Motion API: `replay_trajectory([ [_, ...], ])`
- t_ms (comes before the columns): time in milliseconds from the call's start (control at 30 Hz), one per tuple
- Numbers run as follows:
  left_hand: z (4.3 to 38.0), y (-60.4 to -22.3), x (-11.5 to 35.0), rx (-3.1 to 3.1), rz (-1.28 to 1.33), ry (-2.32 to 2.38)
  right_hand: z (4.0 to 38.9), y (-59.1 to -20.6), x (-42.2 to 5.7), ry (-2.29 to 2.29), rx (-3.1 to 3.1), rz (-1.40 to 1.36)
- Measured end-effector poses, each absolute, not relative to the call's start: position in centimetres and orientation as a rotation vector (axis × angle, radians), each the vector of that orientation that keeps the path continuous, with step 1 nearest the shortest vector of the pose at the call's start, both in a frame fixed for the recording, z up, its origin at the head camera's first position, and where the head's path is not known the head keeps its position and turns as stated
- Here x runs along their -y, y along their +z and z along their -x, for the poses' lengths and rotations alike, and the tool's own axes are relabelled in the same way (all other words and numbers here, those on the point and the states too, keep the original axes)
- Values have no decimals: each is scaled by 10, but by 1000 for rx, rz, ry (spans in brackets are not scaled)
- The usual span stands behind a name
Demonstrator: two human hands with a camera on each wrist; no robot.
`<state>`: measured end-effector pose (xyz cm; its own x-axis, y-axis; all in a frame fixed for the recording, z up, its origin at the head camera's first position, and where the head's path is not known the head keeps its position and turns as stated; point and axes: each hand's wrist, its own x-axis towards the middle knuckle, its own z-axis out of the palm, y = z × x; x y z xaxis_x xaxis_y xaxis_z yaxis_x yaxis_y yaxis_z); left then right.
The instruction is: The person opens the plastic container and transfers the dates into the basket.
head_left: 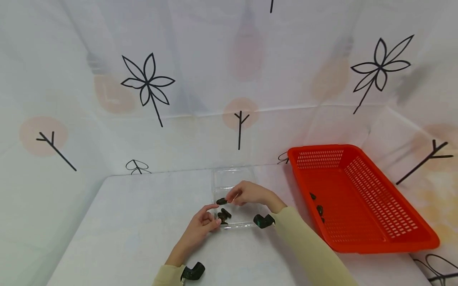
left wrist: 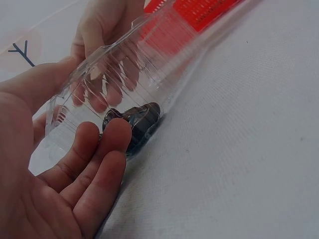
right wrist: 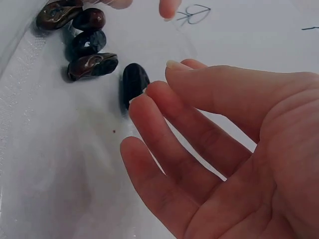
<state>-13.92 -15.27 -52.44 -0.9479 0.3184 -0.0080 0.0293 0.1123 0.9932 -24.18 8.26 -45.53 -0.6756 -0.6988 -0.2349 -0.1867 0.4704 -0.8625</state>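
A clear plastic clamshell box [head_left: 247, 217] lies with its lid raised toward the back wall. Inside, along its left side, are several dark glossy dates [right wrist: 92, 67]. One more date [right wrist: 134, 85] lies a little apart, right at the fingertips of my right hand [head_left: 248, 193]. That hand reaches over the box, its fingers loosely bent and its thumb off the date. My left hand [head_left: 200, 226] grips the box's left wall, thumb at the rim and fingers against the outside. Through the plastic, dates [left wrist: 144, 119] show beside those fingers in the left wrist view.
To the right stands a large red plastic basket [head_left: 358, 214] with a few dark dates [head_left: 319, 209] along its left side. White cloth [head_left: 136, 222] covers the table, and a printed curtain [head_left: 200, 79] hangs behind. Black cameras [head_left: 264, 221] sit at both wrists.
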Motion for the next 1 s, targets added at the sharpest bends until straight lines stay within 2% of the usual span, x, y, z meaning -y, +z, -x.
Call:
replay_trajectory([
  [533, 140, -526, 152, -2206, -358, 1899, 247, -463, -63, -900, -2238, 839],
  [1000, 139, -527, 152, -2184, -364, 1928, 240, -465, -48, -775, -2273, 804],
])
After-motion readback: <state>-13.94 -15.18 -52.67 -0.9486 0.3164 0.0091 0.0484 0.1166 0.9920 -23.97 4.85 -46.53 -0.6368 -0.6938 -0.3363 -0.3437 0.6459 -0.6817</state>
